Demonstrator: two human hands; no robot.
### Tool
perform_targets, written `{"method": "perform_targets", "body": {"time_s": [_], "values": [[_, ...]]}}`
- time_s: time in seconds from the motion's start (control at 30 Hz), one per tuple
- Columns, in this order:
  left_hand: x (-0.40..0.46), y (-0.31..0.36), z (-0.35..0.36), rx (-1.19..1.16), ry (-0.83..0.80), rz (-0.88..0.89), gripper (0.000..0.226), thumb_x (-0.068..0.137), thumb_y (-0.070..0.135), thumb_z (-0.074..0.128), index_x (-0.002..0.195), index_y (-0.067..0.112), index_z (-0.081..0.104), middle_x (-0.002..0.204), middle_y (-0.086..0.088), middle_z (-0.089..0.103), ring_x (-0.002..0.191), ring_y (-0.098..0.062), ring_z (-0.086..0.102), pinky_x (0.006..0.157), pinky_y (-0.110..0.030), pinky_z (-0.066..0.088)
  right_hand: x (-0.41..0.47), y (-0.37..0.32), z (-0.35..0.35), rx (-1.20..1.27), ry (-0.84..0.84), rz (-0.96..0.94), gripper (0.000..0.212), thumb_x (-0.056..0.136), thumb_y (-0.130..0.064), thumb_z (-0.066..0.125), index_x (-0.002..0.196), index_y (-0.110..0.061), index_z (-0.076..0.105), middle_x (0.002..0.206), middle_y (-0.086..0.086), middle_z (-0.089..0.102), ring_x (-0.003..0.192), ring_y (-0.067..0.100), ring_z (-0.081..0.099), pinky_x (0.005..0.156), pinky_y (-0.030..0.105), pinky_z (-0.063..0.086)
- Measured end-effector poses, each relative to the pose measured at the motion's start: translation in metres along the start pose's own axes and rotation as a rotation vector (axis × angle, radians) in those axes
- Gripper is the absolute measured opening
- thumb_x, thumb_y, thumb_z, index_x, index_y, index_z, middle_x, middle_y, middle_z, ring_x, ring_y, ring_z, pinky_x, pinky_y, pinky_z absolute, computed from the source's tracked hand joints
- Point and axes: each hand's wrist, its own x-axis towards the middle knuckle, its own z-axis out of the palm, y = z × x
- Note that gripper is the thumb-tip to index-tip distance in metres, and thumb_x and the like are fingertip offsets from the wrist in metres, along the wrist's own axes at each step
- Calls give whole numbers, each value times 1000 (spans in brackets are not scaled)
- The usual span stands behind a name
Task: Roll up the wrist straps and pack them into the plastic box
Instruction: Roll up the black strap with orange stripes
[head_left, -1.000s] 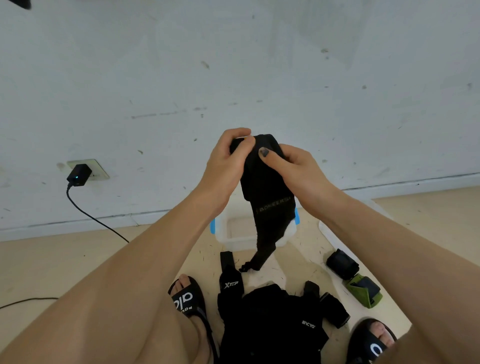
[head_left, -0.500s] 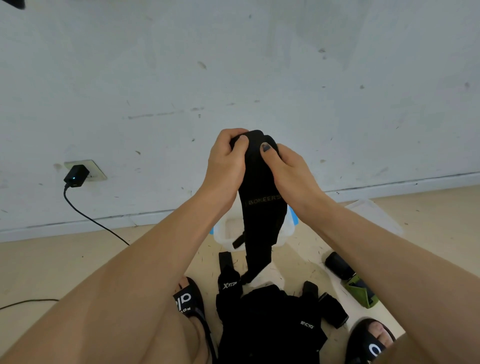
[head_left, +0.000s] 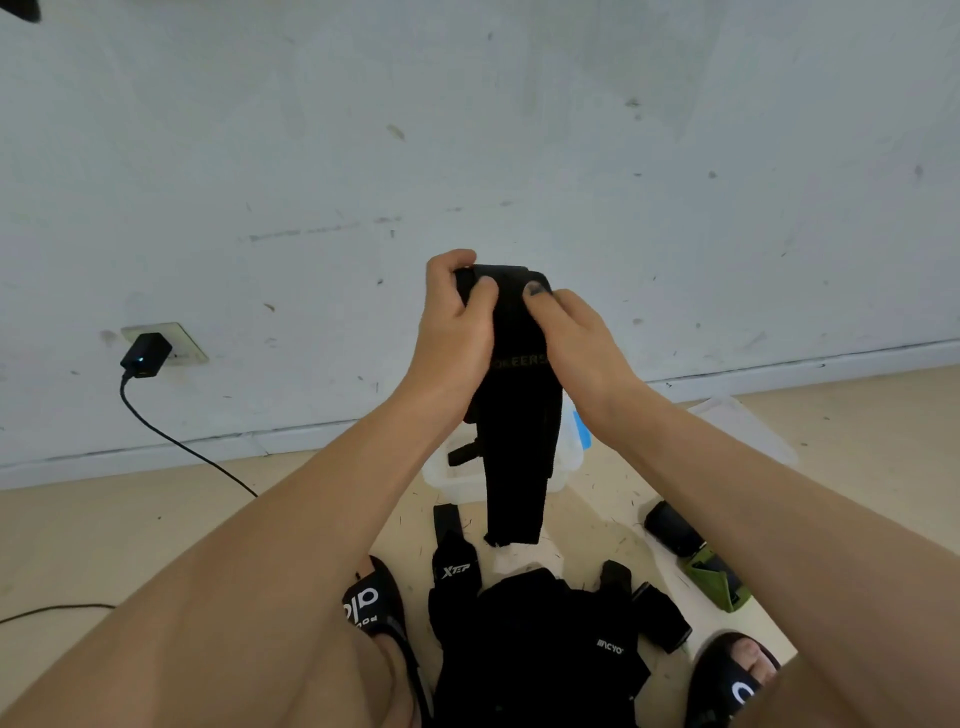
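Observation:
A black wrist strap (head_left: 519, 441) hangs in the air in front of me, its top end wound into a small roll. My left hand (head_left: 457, 327) grips the roll from the left, fingers curled over it. My right hand (head_left: 571, 338) pinches it from the right with the thumb on top. The loose tail dangles over the clear plastic box (head_left: 447, 480) on the floor, which is mostly hidden behind the strap and my arms. A pile of black straps (head_left: 535, 639) lies on the floor between my feet.
A rolled black strap (head_left: 672, 527) and a green one (head_left: 714, 579) lie on the floor to the right. The box lid (head_left: 743, 426) rests behind my right forearm. A charger (head_left: 145, 356) sits in a wall socket on the left, cable trailing over the floor. Sandalled feet flank the pile.
The roll at the top has grown, and the hanging tail has shortened and risen off the pile. Both hands stay on the roll, shifted slightly.

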Motion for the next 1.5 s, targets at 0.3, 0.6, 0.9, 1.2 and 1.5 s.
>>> {"method": "perform_targets", "body": {"time_s": [0.3,0.6,0.9,1.2,1.5], "values": [[-12,-2,10,66,-177,-48,54,102,12,48,149,33,33,116,12,58,97,-3,66,72,-15,52,5,-3,-8,89,104,19,32,107,-40,45,114,-14,61,109,6,71,99,21,72,89,41,60],[-8,0,2,120,-240,-89,57,103,19,46,153,35,25,122,4,59,102,-6,64,75,-15,50,5,1,-17,8,101,-40,27,106,-29,49,95,-7,61,86,8,66,75,18,65,73,32,54],[-1,2,-2,43,-142,-57,48,104,22,50,148,38,39,114,-4,65,101,-15,69,85,-29,54,-2,2,-34,-41,-55,8,27,105,-26,55,98,-6,71,87,10,76,86,25,75,87,43,59],[-7,-1,1,117,-177,-14,39,105,22,49,139,40,53,124,1,65,113,-16,66,103,-42,54,-6,-1,-43,91,-111,134,24,104,-25,59,112,-4,66,93,6,75,87,19,74,72,31,59],[-13,3,-3,162,-275,-52,45,102,30,60,141,47,50,109,-2,69,96,-12,73,86,-31,61,-3,-2,-49,193,-30,141,19,102,-19,62,111,-3,68,94,8,75,81,15,74,67,27,57]]}}
